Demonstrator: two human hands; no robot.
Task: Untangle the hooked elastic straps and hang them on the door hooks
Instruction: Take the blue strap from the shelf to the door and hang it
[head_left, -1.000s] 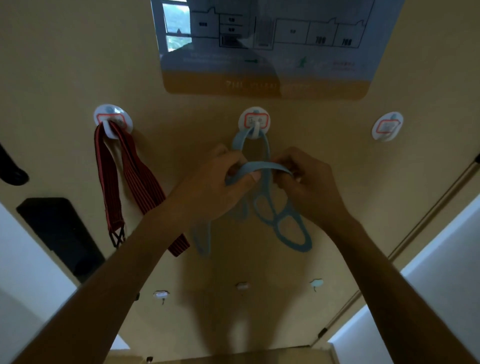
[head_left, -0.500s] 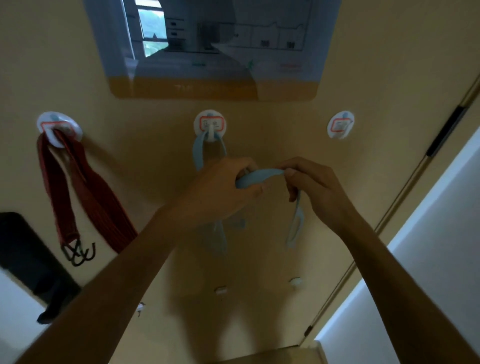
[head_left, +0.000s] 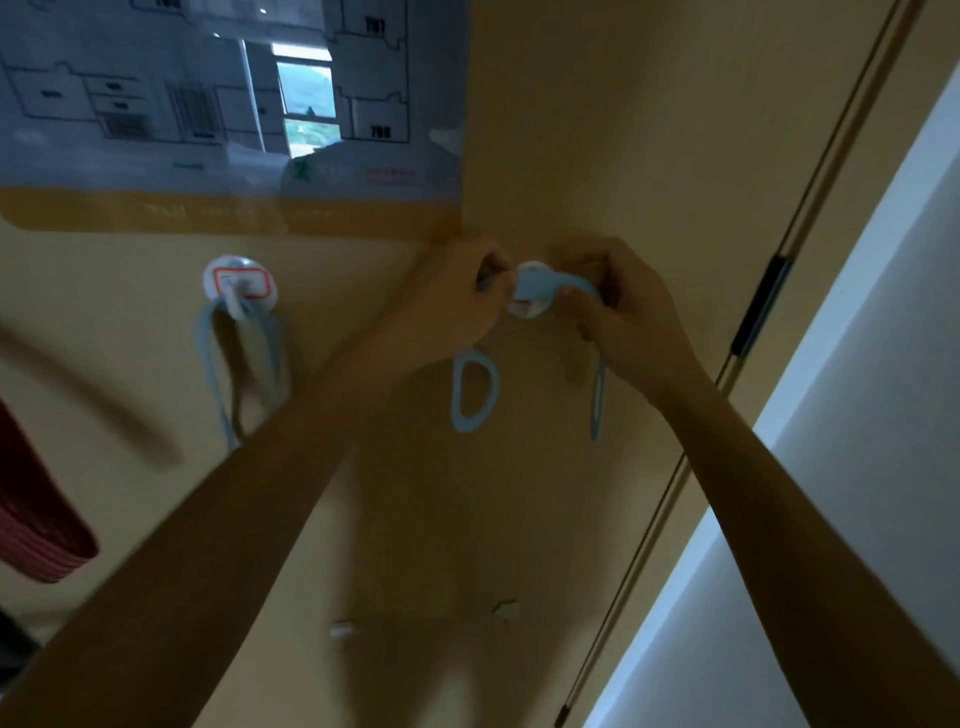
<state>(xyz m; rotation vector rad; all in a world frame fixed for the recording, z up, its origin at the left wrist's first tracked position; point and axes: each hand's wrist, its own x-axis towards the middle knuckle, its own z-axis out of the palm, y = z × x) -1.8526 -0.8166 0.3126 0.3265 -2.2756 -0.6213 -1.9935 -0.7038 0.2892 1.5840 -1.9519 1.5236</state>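
Reader: Hands first: what did each one hold?

Legend: Both the left hand (head_left: 447, 306) and the right hand (head_left: 626, 325) had fingers curled round one pale blue strap (head_left: 548, 283), pinching its middle span taut between them. That span lay across the white disc of the right door hook (head_left: 525, 309), toward one o'clock from frame centre. Whether it had caught on the peg could not be told, since the fingers hid it. Its two looped ends hung at six o'clock below the hands.

Reader: How much of the job was done?

Legend: A second blue strap (head_left: 241, 364) already hung from the middle door hook (head_left: 240, 280) at nine o'clock of the hands, and a red strap (head_left: 41, 530) showed at the frame edge toward eight o'clock, its hook out of view. Judged from this, two straps were placed and the third was at the point of hanging. What remained appeared to be seating it on the peg and letting go; whether more straps waited out of view could not be told.
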